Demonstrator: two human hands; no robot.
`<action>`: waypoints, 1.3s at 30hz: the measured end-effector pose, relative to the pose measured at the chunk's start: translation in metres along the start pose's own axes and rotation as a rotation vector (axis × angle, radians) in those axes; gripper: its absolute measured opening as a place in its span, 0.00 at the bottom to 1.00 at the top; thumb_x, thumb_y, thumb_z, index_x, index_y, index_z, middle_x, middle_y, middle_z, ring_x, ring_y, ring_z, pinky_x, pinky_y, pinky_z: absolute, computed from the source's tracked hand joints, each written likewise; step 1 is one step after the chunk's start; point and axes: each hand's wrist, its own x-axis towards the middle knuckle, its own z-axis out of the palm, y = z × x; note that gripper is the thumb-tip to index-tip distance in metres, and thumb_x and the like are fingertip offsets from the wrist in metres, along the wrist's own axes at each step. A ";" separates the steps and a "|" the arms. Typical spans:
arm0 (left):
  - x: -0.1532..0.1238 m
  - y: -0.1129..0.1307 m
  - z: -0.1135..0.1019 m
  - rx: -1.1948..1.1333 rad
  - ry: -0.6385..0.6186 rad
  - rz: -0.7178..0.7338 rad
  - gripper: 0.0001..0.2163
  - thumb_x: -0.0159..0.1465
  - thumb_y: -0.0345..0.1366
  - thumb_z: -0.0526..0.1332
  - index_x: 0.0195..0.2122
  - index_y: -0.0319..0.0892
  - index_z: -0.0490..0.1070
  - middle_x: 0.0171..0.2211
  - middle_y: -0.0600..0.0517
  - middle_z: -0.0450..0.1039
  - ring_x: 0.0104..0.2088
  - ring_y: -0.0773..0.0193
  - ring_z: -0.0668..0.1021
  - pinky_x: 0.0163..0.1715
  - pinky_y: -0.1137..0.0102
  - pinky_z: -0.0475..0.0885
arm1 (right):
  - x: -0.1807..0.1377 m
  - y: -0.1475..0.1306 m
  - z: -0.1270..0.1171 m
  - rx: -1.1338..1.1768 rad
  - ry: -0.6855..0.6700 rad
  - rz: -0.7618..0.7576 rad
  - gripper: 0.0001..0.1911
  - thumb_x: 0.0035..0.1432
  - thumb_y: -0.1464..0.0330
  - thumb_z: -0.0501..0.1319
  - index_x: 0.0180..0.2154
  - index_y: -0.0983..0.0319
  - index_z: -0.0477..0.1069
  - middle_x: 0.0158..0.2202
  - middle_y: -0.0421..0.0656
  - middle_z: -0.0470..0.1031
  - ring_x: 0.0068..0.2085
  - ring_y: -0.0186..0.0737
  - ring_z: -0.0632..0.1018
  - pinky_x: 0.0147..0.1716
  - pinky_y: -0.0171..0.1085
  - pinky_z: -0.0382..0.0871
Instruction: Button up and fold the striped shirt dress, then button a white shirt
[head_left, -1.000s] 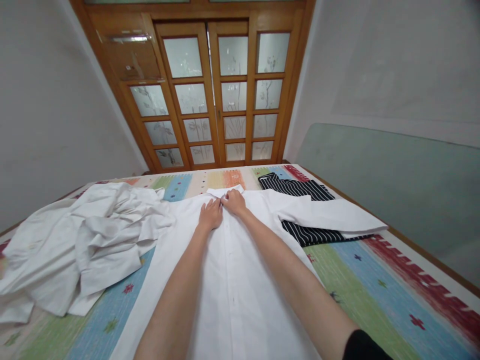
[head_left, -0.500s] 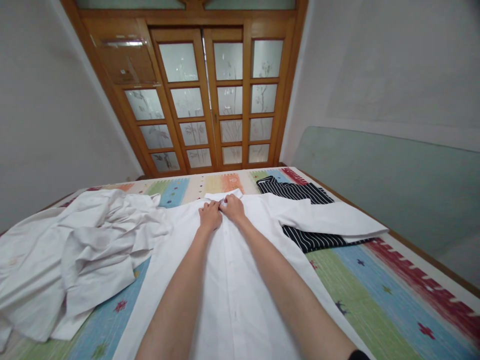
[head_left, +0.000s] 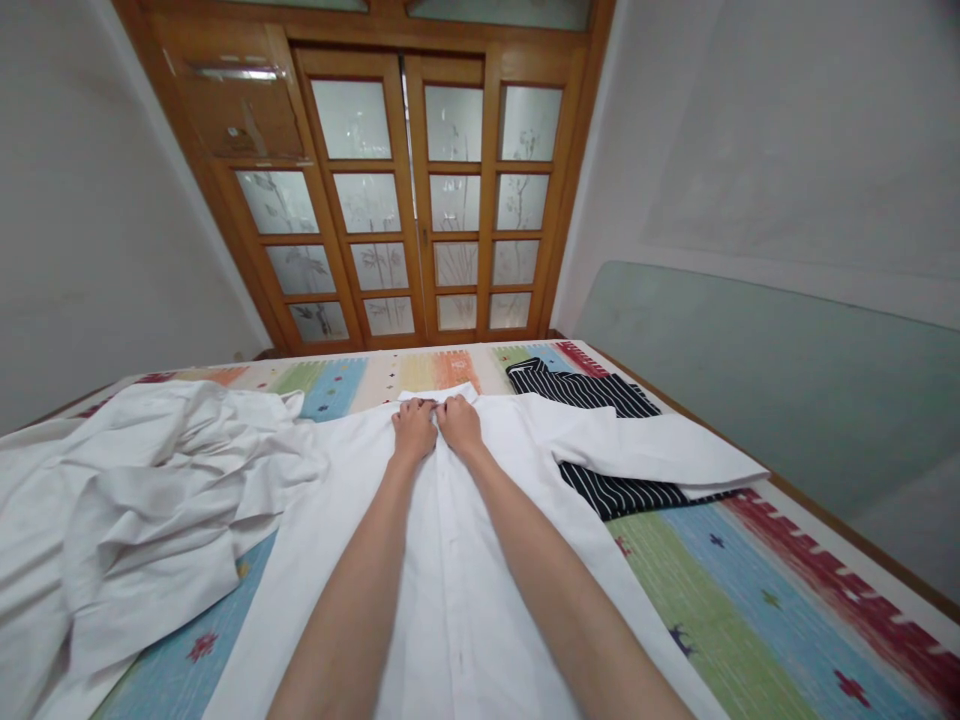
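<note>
A white button-up shirt [head_left: 495, 540] lies spread out front side up, its collar [head_left: 469, 391] at the far end and its right-hand sleeve stretched out sideways. Just below the collar, my left hand [head_left: 414, 427] is closed on the front edge of the shirt, fingers curled over the cloth. Close beside it, almost touching, my right hand [head_left: 459, 423] pinches the other side of the front opening. The fingertips hide the cloth between them, so I cannot see a button there.
Crumpled white cloth [head_left: 172, 500] is heaped on the left, against the shirt. A black-and-white striped garment [head_left: 600, 390] lies partly under the sleeve. The patterned bedspread [head_left: 720, 600] covers the bed. Beyond are wooden glass-paned doors [head_left: 420, 200] and a pale green panel [head_left: 750, 350].
Both hands stay at the collar, with the fingers slightly shifted and the right hand drawn a little lower. The whole view has moved slightly.
</note>
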 end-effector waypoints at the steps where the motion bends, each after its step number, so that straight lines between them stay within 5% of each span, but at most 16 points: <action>1: 0.000 0.000 0.000 -0.001 -0.002 0.009 0.21 0.62 0.25 0.51 0.53 0.49 0.71 0.54 0.45 0.69 0.54 0.51 0.68 0.52 0.56 0.64 | 0.002 0.002 0.001 0.034 0.002 0.019 0.15 0.66 0.69 0.50 0.40 0.66 0.75 0.42 0.53 0.77 0.42 0.43 0.77 0.41 0.36 0.66; 15: 0.005 0.002 0.001 0.007 0.006 0.025 0.15 0.68 0.36 0.50 0.48 0.46 0.74 0.52 0.44 0.70 0.53 0.49 0.68 0.51 0.55 0.65 | 0.011 0.012 0.009 0.286 0.008 0.067 0.10 0.61 0.67 0.58 0.34 0.63 0.77 0.37 0.46 0.80 0.38 0.38 0.77 0.37 0.33 0.64; 39: 0.027 -0.006 0.021 -0.445 0.117 0.021 0.07 0.62 0.28 0.56 0.35 0.39 0.73 0.41 0.46 0.77 0.43 0.60 0.77 0.48 0.66 0.70 | 0.014 0.021 0.007 0.677 0.105 0.168 0.06 0.50 0.68 0.58 0.27 0.62 0.73 0.29 0.40 0.79 0.33 0.36 0.77 0.39 0.34 0.69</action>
